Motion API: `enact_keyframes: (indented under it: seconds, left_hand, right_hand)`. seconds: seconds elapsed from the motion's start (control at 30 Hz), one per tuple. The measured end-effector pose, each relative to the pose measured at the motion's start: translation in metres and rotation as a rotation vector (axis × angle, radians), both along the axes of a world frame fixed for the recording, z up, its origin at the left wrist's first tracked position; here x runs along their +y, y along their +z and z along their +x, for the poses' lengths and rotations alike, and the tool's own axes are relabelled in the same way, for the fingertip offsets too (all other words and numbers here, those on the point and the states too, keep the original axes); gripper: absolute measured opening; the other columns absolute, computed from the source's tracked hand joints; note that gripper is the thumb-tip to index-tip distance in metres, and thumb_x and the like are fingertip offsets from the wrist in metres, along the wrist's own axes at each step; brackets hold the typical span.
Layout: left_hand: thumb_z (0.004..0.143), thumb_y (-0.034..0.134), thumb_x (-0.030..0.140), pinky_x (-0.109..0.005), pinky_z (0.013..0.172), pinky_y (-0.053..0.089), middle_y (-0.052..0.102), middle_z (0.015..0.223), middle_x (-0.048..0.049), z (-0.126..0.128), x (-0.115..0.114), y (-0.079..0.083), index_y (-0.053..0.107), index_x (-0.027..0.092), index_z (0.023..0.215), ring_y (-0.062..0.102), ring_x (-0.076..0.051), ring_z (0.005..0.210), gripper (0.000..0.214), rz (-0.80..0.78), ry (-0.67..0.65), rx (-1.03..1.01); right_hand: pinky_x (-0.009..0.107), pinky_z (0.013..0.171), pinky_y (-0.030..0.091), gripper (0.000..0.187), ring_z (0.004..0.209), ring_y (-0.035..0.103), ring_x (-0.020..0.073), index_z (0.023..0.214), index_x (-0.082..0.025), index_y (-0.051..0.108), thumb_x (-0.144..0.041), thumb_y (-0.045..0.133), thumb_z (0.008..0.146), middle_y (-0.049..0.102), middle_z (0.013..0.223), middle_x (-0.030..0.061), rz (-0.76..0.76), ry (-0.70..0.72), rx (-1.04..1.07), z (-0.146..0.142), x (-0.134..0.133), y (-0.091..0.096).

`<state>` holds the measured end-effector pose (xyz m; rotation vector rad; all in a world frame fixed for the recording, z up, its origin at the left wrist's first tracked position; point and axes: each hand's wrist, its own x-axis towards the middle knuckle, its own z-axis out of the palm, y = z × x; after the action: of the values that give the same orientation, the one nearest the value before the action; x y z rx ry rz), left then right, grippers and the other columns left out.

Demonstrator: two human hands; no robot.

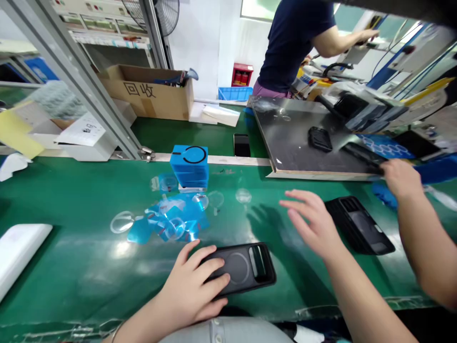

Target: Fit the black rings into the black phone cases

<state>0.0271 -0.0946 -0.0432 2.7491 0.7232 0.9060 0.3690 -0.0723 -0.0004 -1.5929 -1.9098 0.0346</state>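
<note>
Near the front edge of the bench, a black phone case [238, 270] with a ring on its back lies flat. My left hand [200, 281] is laid over its left end, fingers across the back and thumb by the near side. My right hand [312, 221] hovers above the bench with its fingers apart and nothing in them. Just right of it lies a stack of black phone cases [367, 228]. Beyond my left hand are a heap of peeled blue film and clear discs [174, 214] and a stack of blue ring stickers [191, 169].
A co-worker's hand [402, 178] at right holds a dark, blurred item over a raised black board [296, 147]. Another person [296, 43] stands behind. A phone [242, 145], a cardboard box [150, 95], a metal post [85, 81] and a white object [23, 247] surround the bench.
</note>
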Motion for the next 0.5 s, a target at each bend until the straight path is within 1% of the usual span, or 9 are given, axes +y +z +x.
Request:
enact_keyframes:
  seconds: [0.07, 0.13, 0.2, 0.27, 0.33, 0.37, 0.4, 0.47, 0.5]
  left_hand:
    - [0.081, 0.072, 0.049, -0.047, 0.118, 0.018, 0.073, 0.100, 0.0012, 0.002, 0.002, -0.001, 0.071, 0.030, 0.099, 0.060, -0.025, 0.111, 0.026, 0.009, -0.003, -0.027]
    - [0.080, 0.074, 0.049, -0.046, 0.118, 0.019, 0.073, 0.100, 0.0013, 0.003, 0.005, -0.001, 0.071, 0.030, 0.099, 0.060, -0.025, 0.113, 0.028, 0.013, -0.001, -0.045]
    - [0.078, 0.075, 0.051, -0.043, 0.117, 0.021, 0.072, 0.103, 0.0014, 0.003, 0.008, 0.000, 0.070, 0.031, 0.103, 0.060, -0.024, 0.114, 0.032, 0.008, 0.005, -0.042]
    - [0.077, 0.074, 0.056, -0.042, 0.115, 0.027, 0.071, 0.107, 0.0002, 0.003, 0.010, 0.002, 0.069, 0.030, 0.110, 0.060, -0.024, 0.113, 0.042, 0.005, 0.017, -0.019]
    - [0.082, 0.072, 0.050, -0.040, 0.109, 0.037, 0.071, 0.109, -0.0013, 0.004, 0.010, 0.002, 0.066, 0.029, 0.117, 0.060, -0.024, 0.111, 0.042, 0.046, 0.028, 0.025]
    - [0.085, 0.071, 0.042, -0.037, 0.105, 0.042, 0.071, 0.109, -0.0017, 0.006, 0.010, 0.000, 0.065, 0.030, 0.119, 0.061, -0.023, 0.109, 0.037, 0.077, 0.043, 0.041]
    - [0.088, 0.069, 0.034, -0.034, 0.100, 0.046, 0.070, 0.108, -0.0018, 0.007, 0.008, -0.002, 0.065, 0.030, 0.119, 0.061, -0.022, 0.108, 0.032, 0.103, 0.057, 0.055]
    - [0.092, 0.064, 0.023, -0.030, 0.092, 0.051, 0.069, 0.109, -0.0024, 0.010, 0.006, -0.007, 0.064, 0.031, 0.118, 0.062, -0.020, 0.106, 0.028, 0.122, 0.072, 0.080]
    - [0.092, 0.063, 0.024, -0.031, 0.089, 0.053, 0.069, 0.110, -0.0035, 0.011, 0.006, -0.010, 0.063, 0.031, 0.119, 0.062, -0.021, 0.105, 0.027, 0.106, 0.073, 0.094]
  right_hand:
    - [0.051, 0.101, 0.048, 0.031, 0.114, 0.062, 0.0297, 0.106, -0.023, 0.073, -0.035, 0.048, 0.092, 0.066, 0.120, 0.0128, 0.013, -0.175, -0.009, 0.030, 0.042, 0.000]
    - [0.044, 0.089, 0.055, 0.039, 0.104, 0.066, 0.0278, 0.120, -0.018, 0.067, -0.034, 0.048, 0.090, 0.060, 0.130, 0.0166, -0.010, -0.283, -0.032, 0.056, 0.085, 0.000]
    - [0.042, 0.088, 0.055, 0.051, 0.100, 0.067, 0.0266, 0.135, -0.014, 0.057, -0.033, 0.052, 0.087, 0.049, 0.144, 0.0198, -0.047, -0.385, -0.061, 0.075, 0.123, 0.001]
    - [0.048, 0.095, 0.051, 0.064, 0.109, 0.064, 0.0332, 0.144, -0.010, 0.047, -0.034, 0.056, 0.085, 0.039, 0.151, 0.0244, -0.085, -0.504, -0.086, 0.089, 0.152, 0.002]
    - [0.057, 0.095, 0.046, 0.069, 0.117, 0.058, 0.0437, 0.145, -0.005, 0.044, -0.037, 0.058, 0.085, 0.040, 0.147, 0.0304, -0.129, -0.630, -0.090, 0.099, 0.170, 0.002]
    - [0.060, 0.093, 0.045, 0.068, 0.118, 0.056, 0.0472, 0.143, -0.003, 0.045, -0.038, 0.057, 0.086, 0.045, 0.142, 0.0326, -0.153, -0.685, -0.084, 0.104, 0.176, 0.002]
    - [0.061, 0.091, 0.045, 0.065, 0.116, 0.056, 0.0482, 0.140, -0.002, 0.048, -0.039, 0.057, 0.087, 0.050, 0.135, 0.0331, -0.177, -0.728, -0.075, 0.108, 0.180, 0.001]
    - [0.057, 0.090, 0.047, 0.057, 0.113, 0.059, 0.0419, 0.134, -0.007, 0.053, -0.041, 0.058, 0.089, 0.057, 0.127, 0.0270, -0.218, -0.777, -0.059, 0.115, 0.182, 0.000]
    - [0.054, 0.091, 0.048, 0.051, 0.110, 0.061, 0.0362, 0.130, -0.011, 0.056, -0.042, 0.059, 0.090, 0.059, 0.125, 0.0220, -0.234, -0.780, -0.053, 0.118, 0.181, -0.001]
